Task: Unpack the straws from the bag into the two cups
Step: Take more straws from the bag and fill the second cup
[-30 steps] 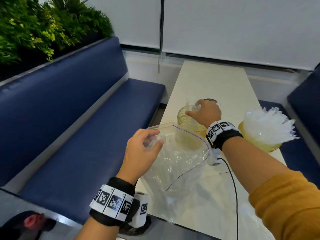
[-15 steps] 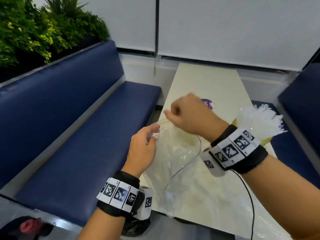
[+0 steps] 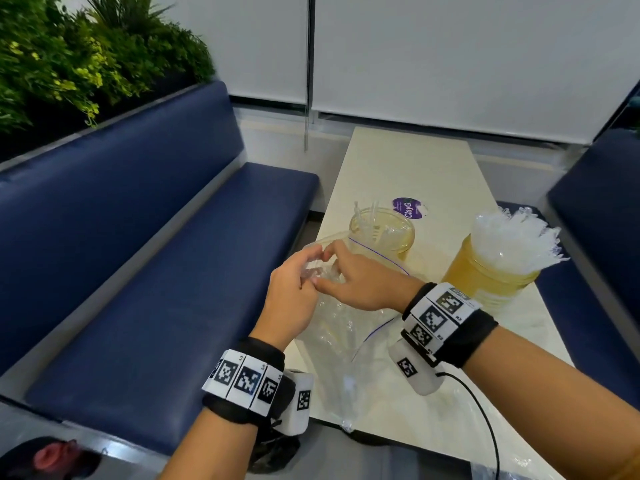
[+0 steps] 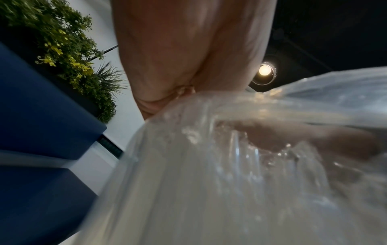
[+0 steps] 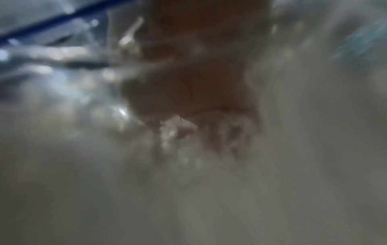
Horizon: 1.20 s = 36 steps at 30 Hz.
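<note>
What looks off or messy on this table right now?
Nothing spilled or damaged. The two cups are unevenly filled: the right cup is crammed with straws splaying past its rim, while the left cup holds only a few.

- The clear plastic zip bag [image 3: 349, 327] lies on the cream table [image 3: 408, 161] at its near left edge.
- Behind the bag stands the amber cup with few straws [image 3: 382, 233]; to its right, the amber cup packed with straws [image 3: 491, 271].
- A navy bench [image 3: 145, 271] runs left of the table.

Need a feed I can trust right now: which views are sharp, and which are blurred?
Head view: mostly sharp, both cups readable. Left wrist view: bag soft and close, ceiling lamp glaring. Right wrist view: heavily blurred, right hand only a smear inside plastic.
</note>
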{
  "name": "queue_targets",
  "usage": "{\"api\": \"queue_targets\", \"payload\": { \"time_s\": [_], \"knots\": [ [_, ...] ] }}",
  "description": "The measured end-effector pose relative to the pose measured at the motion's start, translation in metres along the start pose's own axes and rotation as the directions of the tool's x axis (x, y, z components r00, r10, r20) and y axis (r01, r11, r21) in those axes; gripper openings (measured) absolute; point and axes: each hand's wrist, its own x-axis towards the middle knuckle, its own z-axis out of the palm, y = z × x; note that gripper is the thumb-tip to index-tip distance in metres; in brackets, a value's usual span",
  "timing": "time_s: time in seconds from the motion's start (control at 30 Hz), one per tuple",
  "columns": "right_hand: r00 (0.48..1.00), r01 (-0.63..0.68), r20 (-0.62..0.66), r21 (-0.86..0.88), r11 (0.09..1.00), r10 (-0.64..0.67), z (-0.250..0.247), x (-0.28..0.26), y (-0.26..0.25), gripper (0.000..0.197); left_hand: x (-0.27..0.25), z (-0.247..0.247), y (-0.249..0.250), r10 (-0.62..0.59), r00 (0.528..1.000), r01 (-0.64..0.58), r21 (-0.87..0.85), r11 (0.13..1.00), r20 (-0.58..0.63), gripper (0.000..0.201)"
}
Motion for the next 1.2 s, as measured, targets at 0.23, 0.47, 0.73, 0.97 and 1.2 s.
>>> {"api": "queue_targets", "payload": {
  "time_s": [0.23,0.47,0.73,0.97,1.2],
  "knots": [
    [0.977,0.147,-0.097,-0.346,0.927,-0.191,0.015,-0.004,-0.004,0.032,0.001,-0.004,-0.006,-0.054,0.998,0.055,-0.06,0.997,0.021,0.051],
    [0.976,0.105,-0.124,-0.446,0.889,-0.178,0.005,0.002,-0.003,0.039,0.0,-0.004,-0.002,-0.08,0.997,0.081,-0.126,0.989,0.018,0.044],
    [0.927,0.122,-0.245,-0.52,0.845,-0.284,-0.026,-0.01,-0.027,0.023,-0.007,-0.001,0.007,-0.065,0.992,0.045,0.172,0.984,0.111,0.083],
    [0.863,0.165,-0.347,-0.495,0.853,-0.368,-0.047,-0.012,-0.055,0.028,0.001,0.017,0.017,-0.088,0.995,0.092,0.078,0.993,-0.057,0.071],
    [0.863,0.238,-0.487,0.165,0.957,-0.13,-0.029,-0.021,-0.044,0.05,0.005,0.018,0.019,-0.025,0.997,0.026,0.008,1.0,-0.068,0.011]
  ]
}}
